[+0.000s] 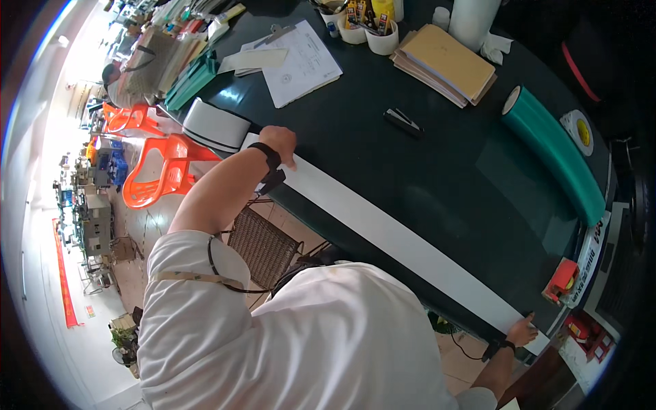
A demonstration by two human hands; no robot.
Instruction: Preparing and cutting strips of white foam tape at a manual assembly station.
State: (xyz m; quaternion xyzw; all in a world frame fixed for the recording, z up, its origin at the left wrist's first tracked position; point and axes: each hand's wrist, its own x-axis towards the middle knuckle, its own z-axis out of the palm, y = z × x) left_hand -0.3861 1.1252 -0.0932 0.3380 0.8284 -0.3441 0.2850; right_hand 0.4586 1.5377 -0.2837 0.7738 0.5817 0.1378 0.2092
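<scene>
A long white strip runs from a white roll with dark edges at the far left, along the table's near edge, to the near right corner. My left hand is curled over the strip close to the roll, thumb pointing down along it. Near the strip's right end, my right hand lies on it with fingers somewhat apart. A short piece of the strip shows past that hand. Both wrists wear dark bands.
On the dark table lie a stapler, papers, brown envelopes, a green roll, a tape roll and a red tape dispenser. Cups of pens stand at the back. A wicker chair is below the edge.
</scene>
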